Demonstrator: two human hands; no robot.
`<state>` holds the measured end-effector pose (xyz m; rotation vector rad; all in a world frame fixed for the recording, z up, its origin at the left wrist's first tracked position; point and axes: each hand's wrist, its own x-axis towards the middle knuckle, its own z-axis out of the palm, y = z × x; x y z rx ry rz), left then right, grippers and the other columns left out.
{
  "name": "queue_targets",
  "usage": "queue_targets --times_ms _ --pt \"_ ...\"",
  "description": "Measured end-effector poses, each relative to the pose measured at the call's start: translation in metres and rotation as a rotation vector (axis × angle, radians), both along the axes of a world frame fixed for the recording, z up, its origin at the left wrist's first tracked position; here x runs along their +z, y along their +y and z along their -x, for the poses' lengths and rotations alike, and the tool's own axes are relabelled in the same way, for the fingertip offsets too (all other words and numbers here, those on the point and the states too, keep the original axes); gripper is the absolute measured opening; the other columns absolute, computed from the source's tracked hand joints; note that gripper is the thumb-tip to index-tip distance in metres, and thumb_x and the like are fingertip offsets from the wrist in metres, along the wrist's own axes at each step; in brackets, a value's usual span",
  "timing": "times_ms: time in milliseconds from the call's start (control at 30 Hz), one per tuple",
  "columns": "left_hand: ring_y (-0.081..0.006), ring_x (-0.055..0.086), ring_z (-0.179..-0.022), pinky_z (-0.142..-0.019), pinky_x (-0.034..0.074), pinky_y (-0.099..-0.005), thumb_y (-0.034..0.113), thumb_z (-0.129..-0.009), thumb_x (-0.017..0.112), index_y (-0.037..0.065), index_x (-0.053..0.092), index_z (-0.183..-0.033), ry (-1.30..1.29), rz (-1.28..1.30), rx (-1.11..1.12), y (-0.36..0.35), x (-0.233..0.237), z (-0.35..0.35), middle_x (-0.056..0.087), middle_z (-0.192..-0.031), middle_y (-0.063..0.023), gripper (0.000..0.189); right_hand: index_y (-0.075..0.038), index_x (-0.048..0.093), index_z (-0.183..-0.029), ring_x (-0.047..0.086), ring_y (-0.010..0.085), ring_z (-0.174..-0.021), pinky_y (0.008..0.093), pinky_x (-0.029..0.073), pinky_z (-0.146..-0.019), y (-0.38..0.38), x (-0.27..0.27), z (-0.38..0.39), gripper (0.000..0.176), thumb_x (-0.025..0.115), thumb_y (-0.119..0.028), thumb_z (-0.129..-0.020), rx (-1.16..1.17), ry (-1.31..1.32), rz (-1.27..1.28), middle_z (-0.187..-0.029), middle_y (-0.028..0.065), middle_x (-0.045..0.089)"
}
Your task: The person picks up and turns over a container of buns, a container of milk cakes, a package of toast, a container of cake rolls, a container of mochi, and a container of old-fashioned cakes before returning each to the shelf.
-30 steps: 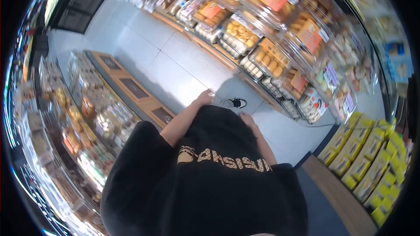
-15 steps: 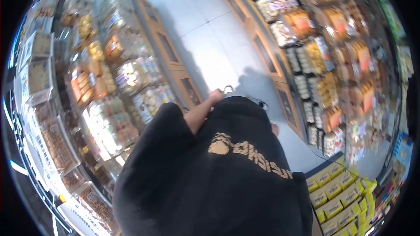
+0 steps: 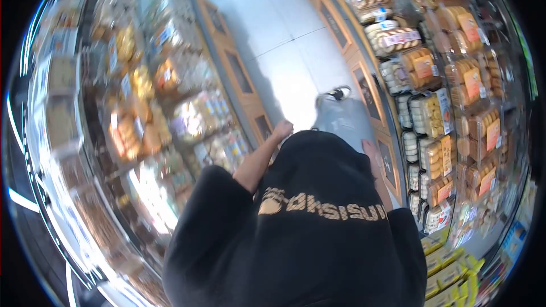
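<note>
My left hand [image 3: 282, 130] hangs in front of the black T-shirt [image 3: 324, 250], its fingers curled closed. What lies inside them, if anything, I cannot make out. On the other side, my right hand [image 3: 371, 150] hangs low by the shirt's edge, close to the right-hand wooden cabinets. Its fingers are blurred and partly hidden, so their grip does not show. Below the shirt, a leg in pale blue trousers [image 3: 344, 118] reaches forward to a black and white shoe [image 3: 339, 93] on the floor.
Left shelves [image 3: 142, 131] hold bagged and boxed baked goods, blurred. The right shelves [image 3: 438, 113] carry clear packs of biscuits and rolls. Wooden cabinets [image 3: 236, 68] border the pale tiled aisle [image 3: 284, 40]. Yellow packets [image 3: 449, 273] are stacked at the lower right.
The view has shifted, and the shelves sit differently in it. A leg and shoe now reach forward. More of my right hand shows; a small loop beside my left hand is no longer visible.
</note>
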<state>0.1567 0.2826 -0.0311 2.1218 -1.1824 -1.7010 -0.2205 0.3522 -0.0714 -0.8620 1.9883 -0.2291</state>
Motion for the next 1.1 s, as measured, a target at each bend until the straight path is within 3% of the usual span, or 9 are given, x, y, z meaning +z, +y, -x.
queue_targets --times_ms 100,167,367,633,733,767,833,933,1100 --pt "-0.0220 0.060 -0.078 -0.070 0.045 -0.0329 0.029 -0.078 0.055 -0.005 0.061 -0.087 0.040 0.024 0.025 0.002 -0.016 -0.012 0.063 -0.080 -0.0162 0.036 -0.003 0.061 -0.095 0.058 0.0264 -0.092 0.0338 0.044 -0.081 -0.055 -0.013 -0.012 0.038 0.056 -0.033 -0.073 -0.065 -0.066 0.000 -0.092 0.0154 0.063" --pt "-0.0202 0.059 -0.082 -0.073 0.046 -0.0301 0.029 -0.079 0.058 -0.004 0.060 -0.092 0.289 -0.037 0.314 0.014 -0.136 -0.051 0.064 -0.086 -0.0144 0.036 -0.003 0.061 -0.095 0.058 0.0265 -0.092 0.0339 0.044 -0.080 -0.117 -0.009 -0.023 0.038 0.057 -0.033 -0.073 -0.093 -0.083 0.013 -0.092 0.0154 0.063" --pt "-0.0197 0.059 -0.078 -0.071 0.046 -0.0300 0.027 -0.079 0.057 -0.003 0.060 -0.094 -0.031 -0.067 0.025 -0.140 0.002 -0.043 0.063 -0.084 -0.0128 0.034 -0.004 0.061 -0.094 0.059 0.0272 -0.091 0.0343 0.045 -0.079 -0.263 0.015 -0.033 0.038 0.059 -0.034 -0.070 0.019 -0.165 -0.050 -0.093 0.0156 0.062" --pt "-0.0167 0.057 -0.072 -0.065 0.046 -0.0260 0.015 -0.083 0.048 -0.003 0.051 -0.102 0.236 -0.086 0.424 -0.339 0.061 0.034 0.059 -0.087 -0.0121 0.027 -0.008 0.059 -0.098 0.059 0.0283 -0.089 0.0364 0.046 -0.075 -0.400 0.012 -0.041 0.036 0.057 -0.029 -0.069 0.325 -0.130 -0.134 -0.090 0.0150 0.062" --pt "-0.0169 0.057 -0.073 -0.066 0.046 -0.0263 0.016 -0.083 0.048 -0.004 0.051 -0.103 0.249 -0.010 0.178 -0.379 0.046 0.055 0.059 -0.086 -0.0122 0.028 -0.006 0.057 -0.099 0.059 0.0244 -0.086 0.0338 0.045 -0.075 -0.418 0.052 -0.035 0.036 0.058 -0.030 -0.072 0.339 -0.205 -0.181 -0.089 0.0136 0.062" --pt "-0.0171 0.056 -0.075 -0.070 0.047 -0.0264 0.013 -0.085 0.046 -0.004 0.050 -0.104 0.255 -0.014 0.089 -0.391 0.037 0.058 0.058 -0.088 -0.0128 0.026 -0.006 0.057 -0.099 0.059 0.0244 -0.086 0.0338 0.045 -0.075 -0.373 0.010 -0.009 0.036 0.058 -0.030 -0.072 0.313 -0.204 -0.181 -0.089 0.0136 0.062" --pt "-0.0169 0.056 -0.074 -0.069 0.047 -0.0262 0.012 -0.084 0.046 -0.005 0.050 -0.103 0.236 -0.015 0.020 -0.417 0.038 0.068 0.058 -0.087 -0.0125 0.025 -0.005 0.055 -0.100 0.056 0.0198 -0.086 0.0306 0.042 -0.077 -0.364 -0.066 -0.011 0.035 0.056 -0.033 -0.078 -0.155 -0.922 0.032 -0.089 0.0110 0.060" --pt "-0.0162 0.056 -0.074 -0.068 0.047 -0.0246 0.012 -0.085 0.046 -0.004 0.051 -0.102 0.198 -0.017 -0.067 -0.465 0.040 0.081 0.058 -0.086 -0.0106 0.024 -0.004 0.053 -0.102 0.053 0.0165 -0.087 0.0289 0.040 -0.080 -0.378 0.014 -0.003 0.037 0.051 -0.036 -0.084 -0.311 -1.115 0.101 -0.090 0.0090 0.058" --pt "-0.0126 0.057 -0.078 -0.070 0.044 -0.0233 0.012 -0.087 0.045 0.001 0.052 -0.102 0.443 0.109 -0.141 -0.565 0.118 0.135 0.058 -0.089 -0.0065 0.020 -0.004 0.055 -0.101 0.056 0.0168 -0.092 0.0278 0.042 -0.080 -0.442 0.091 -0.007 0.032 0.052 -0.030 -0.083 -0.076 -0.658 0.103 -0.095 0.0070 0.060"
